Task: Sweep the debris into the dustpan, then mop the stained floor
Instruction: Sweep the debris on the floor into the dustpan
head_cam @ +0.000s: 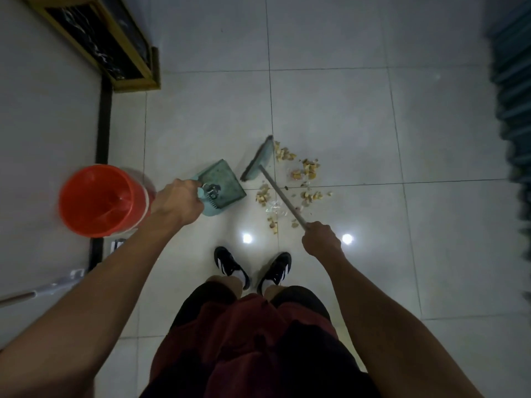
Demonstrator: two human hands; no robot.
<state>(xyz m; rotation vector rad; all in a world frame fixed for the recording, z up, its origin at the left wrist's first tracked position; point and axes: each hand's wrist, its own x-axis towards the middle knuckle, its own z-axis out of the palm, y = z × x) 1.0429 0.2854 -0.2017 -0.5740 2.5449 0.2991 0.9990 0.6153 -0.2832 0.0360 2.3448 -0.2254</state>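
The person stood on a pale, glossy tiled floor (pixel 344 96) and looked straight down at both arms. The left hand (pixel 179 201) was closed around the handle of a teal plastic dustpan (pixel 222 182), which sat flat on the tiles with its open mouth turned toward the mess, evidently so crumbs could be pushed straight in. The pan looked mostly bare inside, apart from something small and dark near the handle that I could not make out. The right hand (pixel 321 238) was wrapped tight round the grey metal shaft of a teal-headed broom (pixel 257 159). The broom head rested on the floor just beside the pan's mouth, and the shaft slanted back across the litter to the hand.

The yellowish-brown scattered debris (pixel 304 179) lay to the right of the broom head and on both sides of the shaft, near the pan but not in it. So the sweeping seemed barely started; the head would probably have to be set beyond the crumbs and drawn toward the pan.

A round orange plastic bucket (pixel 100 201) stood by the left wrist, near a dark floor strip, presumably for the mopping. No stain could be made out in the dim light.
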